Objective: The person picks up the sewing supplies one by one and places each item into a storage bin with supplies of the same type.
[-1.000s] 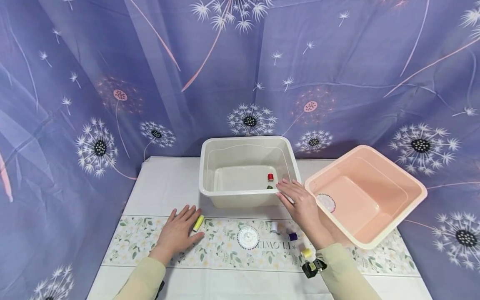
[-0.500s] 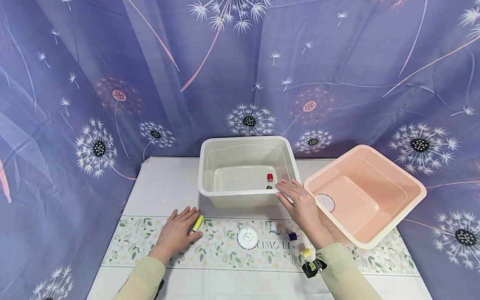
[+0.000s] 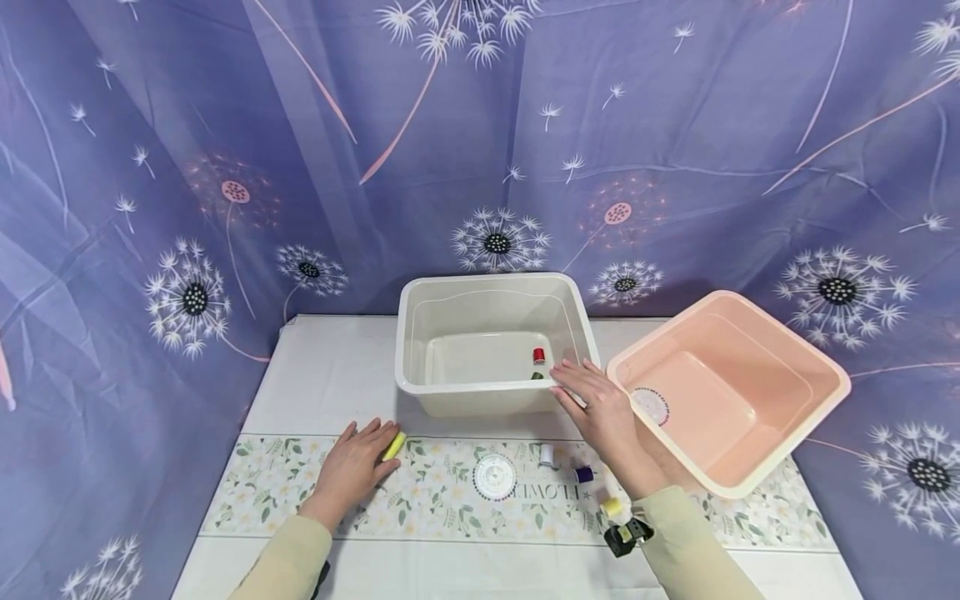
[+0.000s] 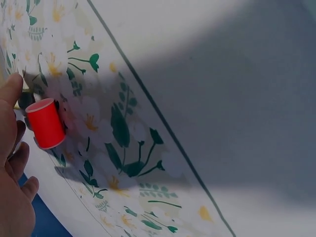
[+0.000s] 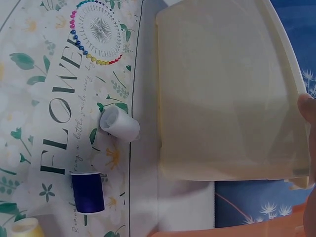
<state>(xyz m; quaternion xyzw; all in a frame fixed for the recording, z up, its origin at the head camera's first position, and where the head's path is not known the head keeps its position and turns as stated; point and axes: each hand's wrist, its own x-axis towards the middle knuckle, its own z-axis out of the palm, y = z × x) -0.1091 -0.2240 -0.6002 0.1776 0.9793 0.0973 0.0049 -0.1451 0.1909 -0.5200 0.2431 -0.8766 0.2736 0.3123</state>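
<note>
My left hand (image 3: 348, 475) rests on the tablecloth, its index finger and thumb beside a neon-yellow thread spool (image 3: 393, 447). Below the palm, the left wrist view shows a red spool (image 4: 46, 123) apart from the fingers; I cannot tell whether it is the same spool. My right hand (image 3: 600, 408) holds the front right corner of a beige tub (image 3: 450, 400), fingers over the rim and thumb outside. Inside the tub lie a red spool (image 3: 538, 356) and a dark green one (image 3: 537, 376), partly hidden by the front wall.
A pink tub (image 3: 795, 333) stands at the right. Before the beige tub lie a pin wheel (image 3: 495, 477), a white spool (image 3: 547, 455), a purple spool (image 3: 584, 474) and a yellow spool (image 3: 612, 507). A dandelion-print curtain (image 3: 420, 217) hangs behind.
My left fingers have drawn in slightly around the neon-yellow spool, which tilts a little more. The right hand and the tubs stay where they were.
</note>
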